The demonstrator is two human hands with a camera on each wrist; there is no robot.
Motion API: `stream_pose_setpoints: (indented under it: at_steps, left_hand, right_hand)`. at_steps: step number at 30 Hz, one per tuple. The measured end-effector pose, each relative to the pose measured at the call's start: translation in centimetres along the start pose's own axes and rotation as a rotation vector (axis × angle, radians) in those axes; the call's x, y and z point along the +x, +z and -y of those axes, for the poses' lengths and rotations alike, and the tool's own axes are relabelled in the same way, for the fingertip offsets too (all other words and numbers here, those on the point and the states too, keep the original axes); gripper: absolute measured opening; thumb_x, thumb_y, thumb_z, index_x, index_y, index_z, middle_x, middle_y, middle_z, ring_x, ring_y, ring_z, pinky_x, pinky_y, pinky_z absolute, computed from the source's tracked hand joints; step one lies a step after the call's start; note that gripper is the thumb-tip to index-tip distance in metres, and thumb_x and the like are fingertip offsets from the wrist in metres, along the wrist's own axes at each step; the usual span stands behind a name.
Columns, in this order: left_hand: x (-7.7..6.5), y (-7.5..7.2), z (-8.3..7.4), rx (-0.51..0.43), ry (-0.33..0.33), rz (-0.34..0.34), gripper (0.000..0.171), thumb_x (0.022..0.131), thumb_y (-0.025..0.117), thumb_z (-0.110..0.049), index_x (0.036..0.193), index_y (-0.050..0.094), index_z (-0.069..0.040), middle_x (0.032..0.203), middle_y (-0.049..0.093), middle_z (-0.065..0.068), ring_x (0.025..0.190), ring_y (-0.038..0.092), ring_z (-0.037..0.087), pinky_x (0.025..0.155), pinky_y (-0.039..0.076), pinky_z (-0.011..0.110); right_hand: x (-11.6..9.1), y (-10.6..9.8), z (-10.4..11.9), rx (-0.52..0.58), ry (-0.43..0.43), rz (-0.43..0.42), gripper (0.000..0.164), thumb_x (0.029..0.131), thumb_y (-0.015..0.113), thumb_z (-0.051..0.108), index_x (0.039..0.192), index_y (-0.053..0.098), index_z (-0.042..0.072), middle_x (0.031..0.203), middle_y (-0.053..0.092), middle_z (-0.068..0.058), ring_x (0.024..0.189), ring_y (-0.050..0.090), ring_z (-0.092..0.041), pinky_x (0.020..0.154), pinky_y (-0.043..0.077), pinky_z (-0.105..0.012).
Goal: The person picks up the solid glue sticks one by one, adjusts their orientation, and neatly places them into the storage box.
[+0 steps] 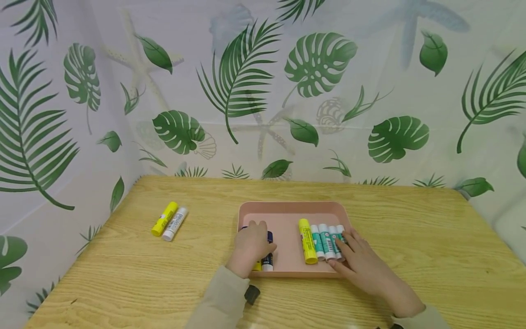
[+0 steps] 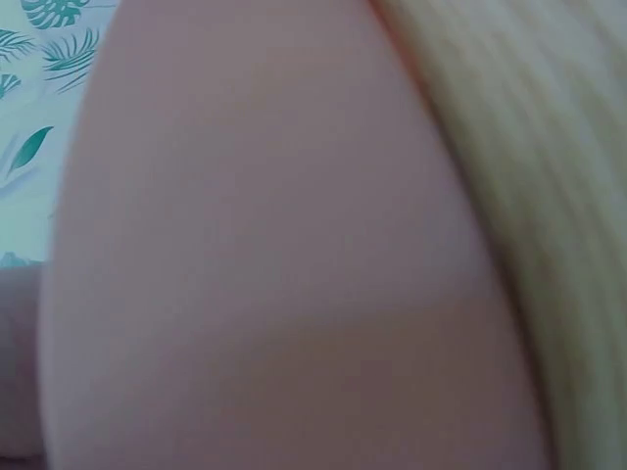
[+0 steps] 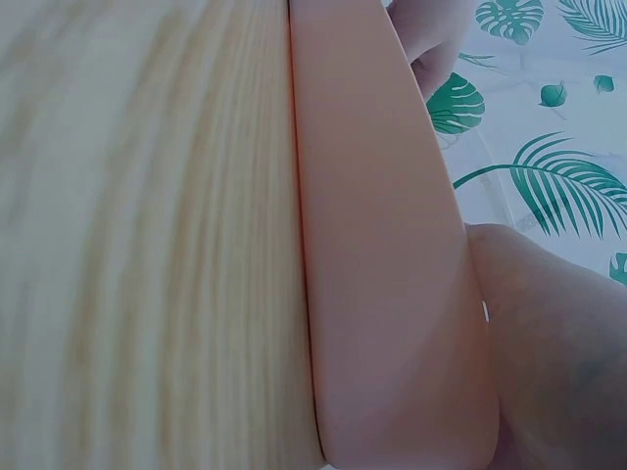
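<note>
A pink tray (image 1: 283, 274) holds several glue sticks. My left hand (image 1: 250, 244) bends down over its left end, thumb across a navy-capped glue stick (image 1: 267, 260). A yellow glue stick (image 1: 257, 265) shows partly beneath that hand; its fingertips are hidden, so I cannot tell whether they grip a stick. At the right end, my right hand (image 1: 363, 262) lies with spread fingers over the tray's edge, touching a row of teal-and-white glue sticks (image 1: 326, 242). Beside the row lies a larger yellow glue stick (image 1: 307, 241). The right wrist view shows the tray's outer wall (image 3: 392, 255) close up.
A yellow glue stick (image 1: 165, 219) and a white glue stick (image 1: 175, 224) lie side by side on the wooden table (image 1: 123, 283), left of the tray. A leaf-patterned cloth (image 1: 263, 91) hangs behind the table's back edge.
</note>
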State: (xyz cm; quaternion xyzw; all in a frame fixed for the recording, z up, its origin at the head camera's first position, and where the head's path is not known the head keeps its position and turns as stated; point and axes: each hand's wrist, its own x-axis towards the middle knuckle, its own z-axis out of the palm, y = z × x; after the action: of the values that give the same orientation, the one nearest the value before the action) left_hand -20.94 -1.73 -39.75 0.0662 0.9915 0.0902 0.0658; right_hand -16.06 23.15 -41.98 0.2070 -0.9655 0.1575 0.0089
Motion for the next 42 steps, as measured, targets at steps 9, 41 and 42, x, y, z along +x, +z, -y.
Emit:
stream_pose_setpoints:
  at_steps: [9,41,42]
  left_hand:
    - [-0.6,-1.1,0.2,-0.015,0.075,-0.132,0.058,0.078,0.063,-0.043,0.116,0.051,0.000,0.105,0.052,0.014,0.080,0.049,0.020,0.069,0.049,0.034]
    - [-1.2,-0.8,3.8,0.023,0.215,-0.393,0.066,0.084,0.044,-0.056,0.137,0.034,-0.019,0.146,0.014,0.011,0.132,0.007,0.029,0.095,0.019,0.060]
    - [-1.2,-0.7,4.0,0.023,0.211,-0.395,0.065,0.084,0.045,-0.056,0.136,0.035,-0.019,0.146,0.014,0.011,0.132,0.008,0.029,0.094,0.019,0.060]
  right_hand:
    - [-0.1,0.1,-0.1,-0.002,0.001,-0.002,0.066,0.090,0.041,0.046,0.129,0.039,-0.007,0.137,0.024,-0.029,0.127,0.012,-0.044,0.097,0.017,-0.056]
    - [-0.1,0.3,-0.1,-0.007,0.004,-0.001,0.068,0.090,0.040,0.048,0.129,0.039,-0.007,0.136,0.026,-0.028,0.127,0.013,-0.043,0.097,0.017,-0.056]
    - [-0.1,0.3,-0.1,-0.007,0.003,-0.001,0.068,0.090,0.040,0.048,0.129,0.039,-0.007,0.136,0.026,-0.028,0.127,0.013,-0.043,0.097,0.017,-0.056]
